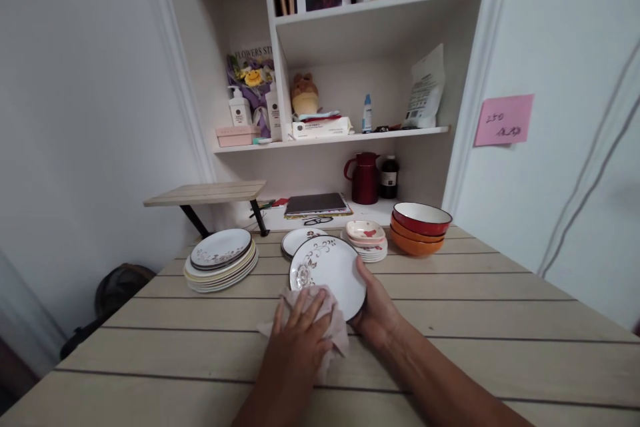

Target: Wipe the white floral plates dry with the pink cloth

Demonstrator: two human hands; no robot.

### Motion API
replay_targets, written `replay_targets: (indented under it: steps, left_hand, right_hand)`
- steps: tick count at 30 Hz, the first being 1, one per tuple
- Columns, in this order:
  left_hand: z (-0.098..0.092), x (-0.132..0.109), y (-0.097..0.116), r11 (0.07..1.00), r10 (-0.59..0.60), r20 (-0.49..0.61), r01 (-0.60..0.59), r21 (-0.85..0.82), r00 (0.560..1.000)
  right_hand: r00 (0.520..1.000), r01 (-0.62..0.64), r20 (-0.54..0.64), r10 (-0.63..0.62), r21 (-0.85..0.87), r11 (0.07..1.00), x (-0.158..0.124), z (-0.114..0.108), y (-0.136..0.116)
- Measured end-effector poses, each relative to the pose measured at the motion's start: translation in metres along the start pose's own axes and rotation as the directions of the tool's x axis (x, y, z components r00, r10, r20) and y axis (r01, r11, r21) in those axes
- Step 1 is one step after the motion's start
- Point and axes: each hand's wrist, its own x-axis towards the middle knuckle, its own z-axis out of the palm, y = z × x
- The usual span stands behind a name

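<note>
A white plate (333,270) with a dark rim and brown floral pattern is tilted up above the table. My right hand (377,307) grips its right edge, thumb on the face and fingers behind. Against the plate's lower left lies a pale pink cloth (339,331), pressed there by my left hand (303,330), whose fingers are partly spread over it. Just behind, another white plate (300,239) with a dark rim rests on the table. A stack of plates (221,249) stands at the left.
Small dishes (366,232) sit on small plates behind the held plate. Red and orange bowls (421,219) are stacked to the right. A small raised wooden shelf (207,193) stands back left. Behind are a laptop (316,203), glasses (318,221) and a red jug (365,179).
</note>
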Motion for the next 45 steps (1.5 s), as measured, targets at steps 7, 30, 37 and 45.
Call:
replay_targets:
  steps: [7,30,37,45]
  left_hand:
    - [-0.019,-0.003,-0.025,0.959,-0.251,-0.141,0.266,0.101,0.958]
    - [-0.023,0.041,0.017,0.996,0.061,0.016,-0.06,-0.06,0.998]
    - [-0.019,0.007,0.003,0.998,-0.004,-0.019,0.005,0.062,1.0]
    - [-0.004,0.009,-0.026,0.919,-0.309,-0.161,0.338,0.202,0.937]
  right_hand:
    - [0.995,-0.057,0.077,0.064,-0.083,0.995,-0.002,0.005,0.018]
    - [0.989,-0.099,0.117,0.093,0.051,0.994,-0.005,0.008,0.012]
    - [0.972,-0.144,0.186,0.143,-0.009,0.989,-0.008,0.011,0.014]
    - [0.994,-0.051,0.09,0.065,-0.153,0.987,-0.001,0.007,0.023]
